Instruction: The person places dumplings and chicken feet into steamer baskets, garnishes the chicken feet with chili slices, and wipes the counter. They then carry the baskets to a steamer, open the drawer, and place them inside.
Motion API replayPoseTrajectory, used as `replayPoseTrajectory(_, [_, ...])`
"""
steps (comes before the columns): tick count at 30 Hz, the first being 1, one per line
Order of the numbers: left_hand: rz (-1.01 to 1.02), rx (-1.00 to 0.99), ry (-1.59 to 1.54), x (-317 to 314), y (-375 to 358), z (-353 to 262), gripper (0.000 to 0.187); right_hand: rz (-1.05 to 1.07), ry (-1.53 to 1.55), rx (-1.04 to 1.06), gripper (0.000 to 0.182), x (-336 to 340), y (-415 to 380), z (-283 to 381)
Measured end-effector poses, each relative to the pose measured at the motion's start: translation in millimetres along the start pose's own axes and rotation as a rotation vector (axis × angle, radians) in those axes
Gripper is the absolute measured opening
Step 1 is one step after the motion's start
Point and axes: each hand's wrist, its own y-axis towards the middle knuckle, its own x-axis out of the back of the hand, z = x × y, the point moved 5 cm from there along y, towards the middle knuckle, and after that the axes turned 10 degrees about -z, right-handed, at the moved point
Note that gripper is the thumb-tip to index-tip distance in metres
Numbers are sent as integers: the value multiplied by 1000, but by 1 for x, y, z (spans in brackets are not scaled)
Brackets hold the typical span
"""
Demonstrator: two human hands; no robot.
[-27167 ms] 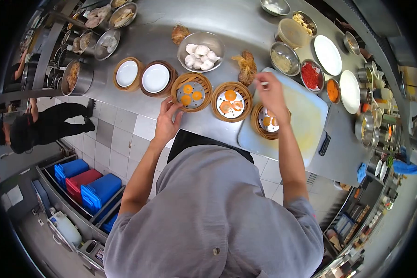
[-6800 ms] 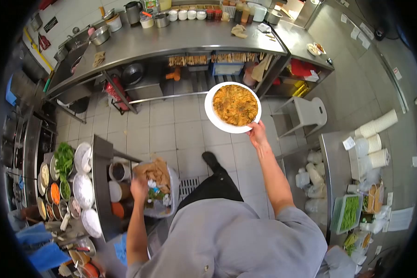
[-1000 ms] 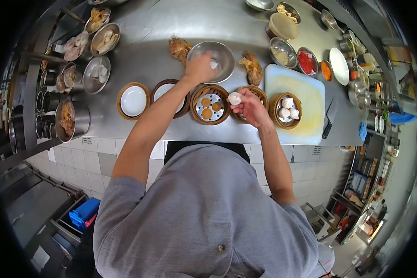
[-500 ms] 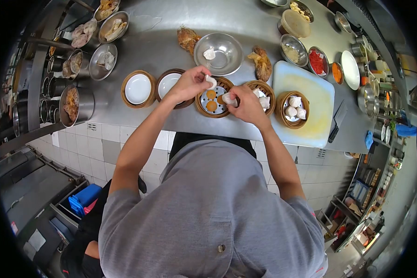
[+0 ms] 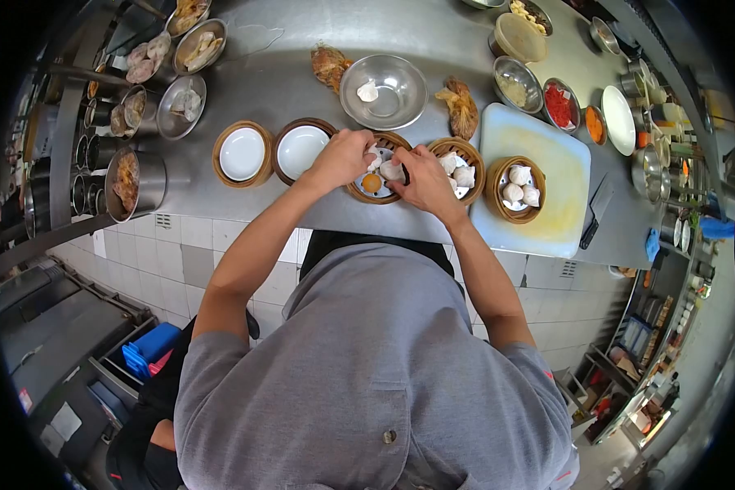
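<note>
Both hands are over a bamboo steamer basket (image 5: pixel 355 194) lined with perforated paper. An orange disc (image 5: pixel 371 182) shows on the paper between them. My left hand (image 5: pixel 345 160) reaches in from the left, its fingers pinched on a whitish dumpling (image 5: pixel 374 162) low in the basket. My right hand (image 5: pixel 425 181) grips a second pale dumpling (image 5: pixel 392 172) at the basket's right side. Just right stands another steamer (image 5: pixel 475 193) with several white dumplings. Behind, a steel bowl (image 5: pixel 404 96) holds one white piece (image 5: pixel 367 91).
Two steamers with white dishes (image 5: pixel 242 155) (image 5: pixel 300 150) stand to the left. On the right, a cutting board (image 5: pixel 539 229) carries a steamer of dumplings (image 5: pixel 516 196), beside a knife (image 5: pixel 596 214). Brown plastic-wrapped bundles (image 5: pixel 329 67) (image 5: pixel 461 113) flank the steel bowl.
Both hands have lowered their dumplings into the basket and come closer together. The dumplings now cover orange discs that showed before.
</note>
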Motion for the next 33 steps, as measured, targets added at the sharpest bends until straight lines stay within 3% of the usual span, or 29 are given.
replayPoseTrajectory(9, [-135, -63, 83, 3, -12, 0, 28, -9, 18, 38, 44, 1, -2, 3])
replayPoseTrajectory(16, [-274, -114, 66, 28, 10, -6, 28, -46, 63, -56, 47, 13, -3, 9])
replayPoseTrajectory(19, [-381, -357, 188, 32, 52, -4, 35, -144, 105, -79, 50, 16, -11, 8])
replayPoseTrajectory(25, [59, -338, 684, -7, 117, 18, 46, -239, 159, -238, 46, 29, -31, 7])
replayPoseTrajectory(28, [149, -311, 752, -19, 132, 22, 49, -297, 157, -286, 45, 38, -45, 1])
replayPoseTrajectory(31, [64, -347, 774, -18, 131, 23, 51, -344, 163, -329, 45, 44, -63, -7])
replayPoseTrajectory(33, [-114, -367, 618, -4, 122, 17, 40, -357, 141, -327, 45, 48, -72, -11])
